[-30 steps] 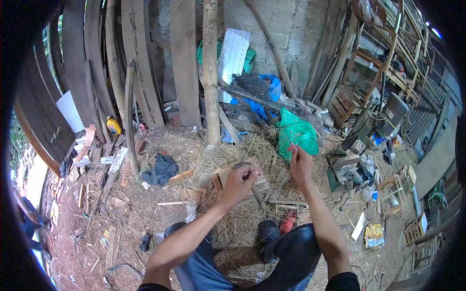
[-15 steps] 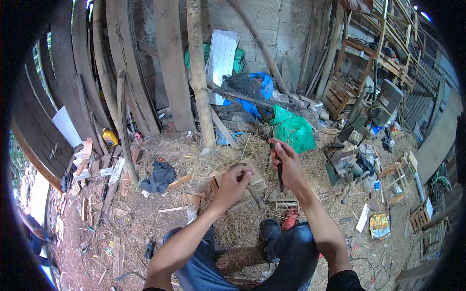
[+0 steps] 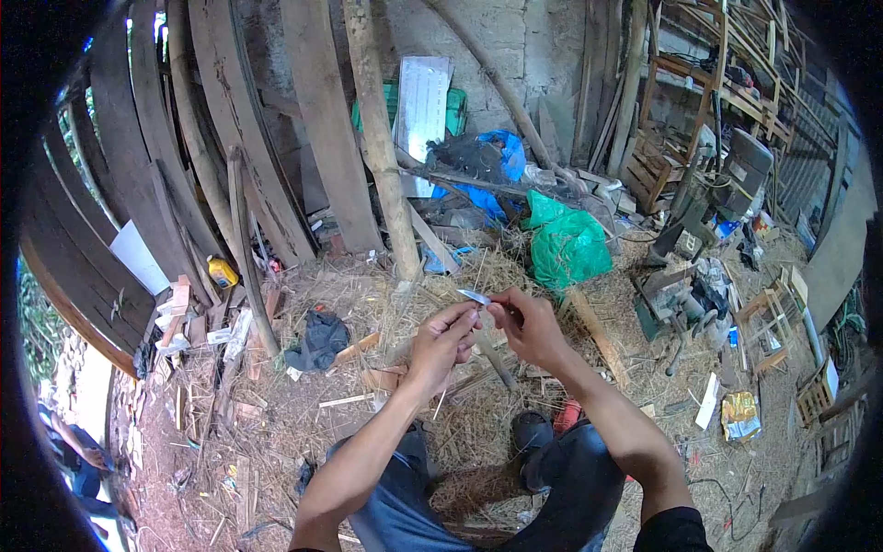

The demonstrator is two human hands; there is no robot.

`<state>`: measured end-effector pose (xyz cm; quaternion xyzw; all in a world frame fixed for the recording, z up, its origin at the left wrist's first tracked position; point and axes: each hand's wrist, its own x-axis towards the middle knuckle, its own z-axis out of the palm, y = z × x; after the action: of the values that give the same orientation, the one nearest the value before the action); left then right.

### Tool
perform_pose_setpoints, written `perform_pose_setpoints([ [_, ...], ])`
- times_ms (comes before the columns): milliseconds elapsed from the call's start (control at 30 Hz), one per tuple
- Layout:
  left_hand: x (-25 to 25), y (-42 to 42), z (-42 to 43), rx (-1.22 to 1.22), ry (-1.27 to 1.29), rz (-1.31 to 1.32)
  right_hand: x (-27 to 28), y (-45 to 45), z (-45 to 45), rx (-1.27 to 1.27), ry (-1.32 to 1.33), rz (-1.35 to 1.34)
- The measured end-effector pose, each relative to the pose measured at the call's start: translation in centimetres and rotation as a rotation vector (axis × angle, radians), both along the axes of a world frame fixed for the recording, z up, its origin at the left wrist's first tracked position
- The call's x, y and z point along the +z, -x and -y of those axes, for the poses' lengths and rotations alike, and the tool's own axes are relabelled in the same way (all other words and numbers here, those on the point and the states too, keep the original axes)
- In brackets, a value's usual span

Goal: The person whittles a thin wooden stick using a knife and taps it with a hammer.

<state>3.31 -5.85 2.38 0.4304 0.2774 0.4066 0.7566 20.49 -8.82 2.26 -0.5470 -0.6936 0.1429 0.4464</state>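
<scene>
My right hand point(image 3: 529, 327) is closed on a small knife, whose pale blade point(image 3: 474, 296) points left. The blade's tip sits just above the fingertips of my left hand point(image 3: 441, 345). That left hand pinches a thin light stick point(image 3: 441, 397), which sticks out below the fingers. Both hands are close together over the straw-covered ground, in front of my knees. The knife's handle is mostly hidden inside my right fist.
A green plastic bag point(image 3: 566, 244) lies ahead, near a wooden post point(image 3: 377, 147). A black bag point(image 3: 317, 340), a yellow bottle point(image 3: 222, 271) and a gold packet point(image 3: 739, 416) rest on the ground. At the far left edge, part of another person point(image 3: 83, 460) shows.
My right hand has moved left and turned, bringing the knife blade beside my left hand. The thin stick now shows below my left fingers. The view has shifted slightly.
</scene>
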Motion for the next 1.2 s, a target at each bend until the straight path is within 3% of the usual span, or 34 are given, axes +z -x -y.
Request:
perform_pose_setpoints([
  [200, -0.2, 0.3, 0.3, -0.014, -0.074, -0.056, -0.7, 0.0, 0.1, 0.075, -0.177, 0.025],
  [433, -0.6, -0.1, -0.1, 0.027, -0.141, -0.138, -0.9, -1.4, -1.0, -0.013, -0.087, 0.051],
  [500, -0.6, -0.2, 0.1, 0.028, -0.15, -0.147, -1.2, -2.1, -1.7, -0.112, -0.212, 0.01],
  [533, -0.5, 0.0, 0.6, -0.022, -0.158, -0.203, -1.1, -3.1, -1.8, -0.115, -0.214, 0.011],
  [600, -0.2, 0.5, 1.1, -0.069, -0.172, -0.266, -0.5, -5.4, -2.0, -0.372, -0.102, -0.049],
  [733, 0.6, 0.5, 0.8, -0.068, -0.046, -0.115, -0.8, -4.7, -0.5, -0.329, -0.07, -0.148],
  [800, 1.4, 0.6, 0.8, -0.088, 0.067, 0.018, -0.6, -2.5, 0.1, -0.112, -0.268, -0.06],
  [833, 1.4, 0.5, 0.8, -0.092, 0.069, 0.015, -0.6, -1.5, 0.4, -0.116, -0.267, -0.062],
  [900, 1.3, 0.4, 0.6, -0.139, 0.116, 0.065, -0.6, 0.0, 0.7, 0.106, -0.283, 0.111],
  [1000, 0.7, 0.3, 0.2, -0.156, 0.171, 0.106, -0.2, -0.1, 0.5, 0.09, -0.167, 0.161],
  [1200, 0.4, -0.2, -0.2, -0.138, 0.179, 0.127, -0.7, -0.8, -0.3, 0.046, -0.204, 0.172],
])
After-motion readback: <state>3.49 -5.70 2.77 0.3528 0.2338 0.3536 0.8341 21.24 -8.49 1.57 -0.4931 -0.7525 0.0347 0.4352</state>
